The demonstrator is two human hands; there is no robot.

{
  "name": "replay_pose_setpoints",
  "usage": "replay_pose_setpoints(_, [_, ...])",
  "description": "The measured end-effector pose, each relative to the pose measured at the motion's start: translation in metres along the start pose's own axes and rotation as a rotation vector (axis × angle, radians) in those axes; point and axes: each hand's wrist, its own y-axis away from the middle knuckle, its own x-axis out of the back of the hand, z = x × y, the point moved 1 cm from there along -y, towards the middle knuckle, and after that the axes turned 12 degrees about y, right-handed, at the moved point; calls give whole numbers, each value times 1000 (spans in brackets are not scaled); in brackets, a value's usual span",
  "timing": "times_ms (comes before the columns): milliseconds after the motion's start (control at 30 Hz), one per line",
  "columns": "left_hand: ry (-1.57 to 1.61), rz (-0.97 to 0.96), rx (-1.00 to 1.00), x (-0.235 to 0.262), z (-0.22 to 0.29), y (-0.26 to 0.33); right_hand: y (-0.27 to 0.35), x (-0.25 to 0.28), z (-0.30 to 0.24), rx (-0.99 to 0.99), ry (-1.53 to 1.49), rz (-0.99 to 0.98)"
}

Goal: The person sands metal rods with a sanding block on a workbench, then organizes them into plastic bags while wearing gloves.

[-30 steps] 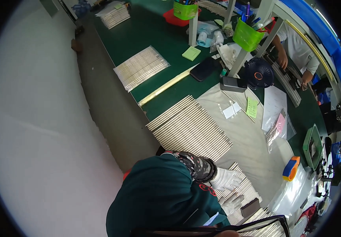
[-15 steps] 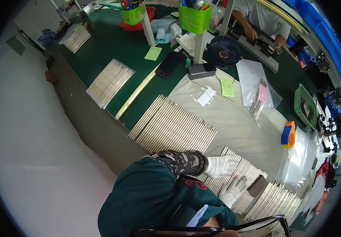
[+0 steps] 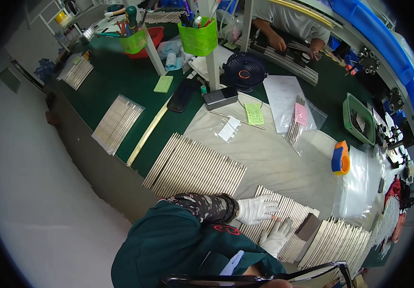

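Note:
My left hand (image 3: 257, 210), in a white glove, lies with fingers stretched out on a row of thin silvery metal rods (image 3: 289, 205). Close below it, my right hand (image 3: 277, 237), gloved too, rests on the same row with its fingers apart; a bare fingertip shows at the left glove. Neither hand grips anything. A dark grey-brown block (image 3: 307, 226) sits on the rods just right of my right hand. Farther right is another, less even row of rods (image 3: 335, 245). To the left, a wide row of rods (image 3: 199, 165) lies side by side on the pale cloth (image 3: 283, 156).
Bagged rods (image 3: 118, 124), a yellowish strip (image 3: 148, 134) and a phone (image 3: 183, 96) lie on the green table at left. A small fan (image 3: 244, 72) stands behind. At right are an orange-and-blue tape dispenser (image 3: 340, 158), plastic bags (image 3: 358, 185) and a green tray (image 3: 359, 120). Across sits another person (image 3: 291, 21).
The whole view has shifted, with the table's things appearing farther left. Both hands stay flat on the same row of rods, with little visible movement over it.

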Motion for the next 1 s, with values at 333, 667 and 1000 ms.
replay_pose_setpoints(333, [5,-123,24,4,3,1,-2,3,-4,-10,-27,15])
replay_pose_setpoints(667, [2,-184,101,18,3,-1,-7,17,-5,-51,-45,-2])
replay_pose_setpoints(1000, [-68,-324,-161,56,-46,-30,-2,17,-2,-16,-111,14])
